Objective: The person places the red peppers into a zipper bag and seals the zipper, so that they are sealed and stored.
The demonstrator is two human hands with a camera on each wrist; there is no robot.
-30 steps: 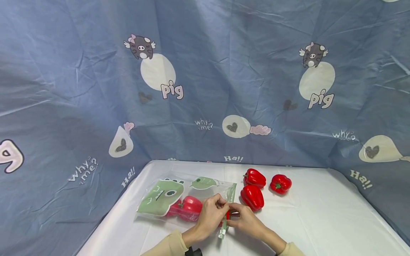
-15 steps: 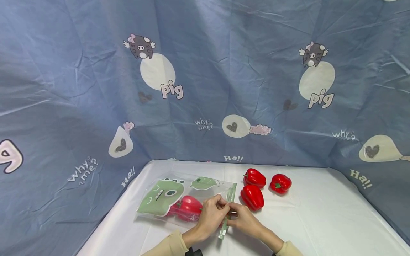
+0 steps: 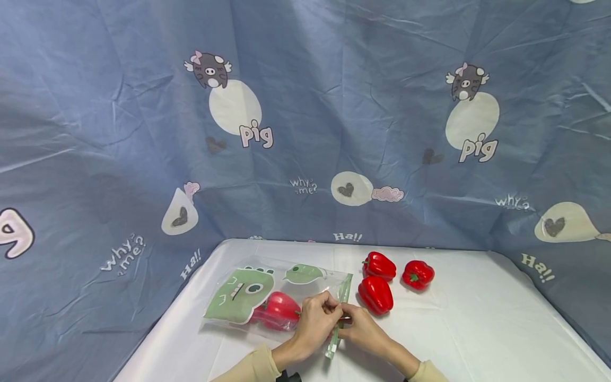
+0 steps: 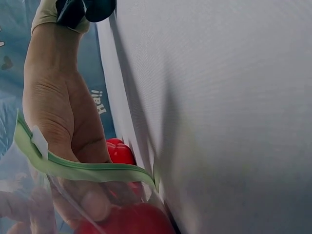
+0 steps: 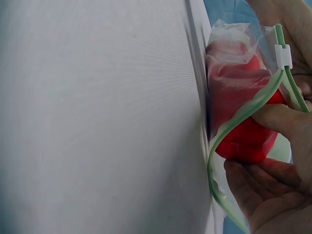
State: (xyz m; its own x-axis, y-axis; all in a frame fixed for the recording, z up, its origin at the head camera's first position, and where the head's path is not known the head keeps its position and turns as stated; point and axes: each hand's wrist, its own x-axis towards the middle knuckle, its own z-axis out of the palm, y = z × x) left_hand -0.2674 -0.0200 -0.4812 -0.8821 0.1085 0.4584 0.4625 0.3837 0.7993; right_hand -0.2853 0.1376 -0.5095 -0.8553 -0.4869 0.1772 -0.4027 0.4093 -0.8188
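Sitting within right grip (image 3: 365,329): pepper (image 5: 251,141) (red)

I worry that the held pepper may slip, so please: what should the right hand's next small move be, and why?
Probably the right hand should push its pepper a little deeper into the bag: the pepper sits at the open green edge, while the left hand holds the bag there.

The bag (image 3: 238,292) is clear with green cartoon creatures, the peppers (image 3: 376,296) red, the blue curtain (image 3: 296,116) pig-printed.
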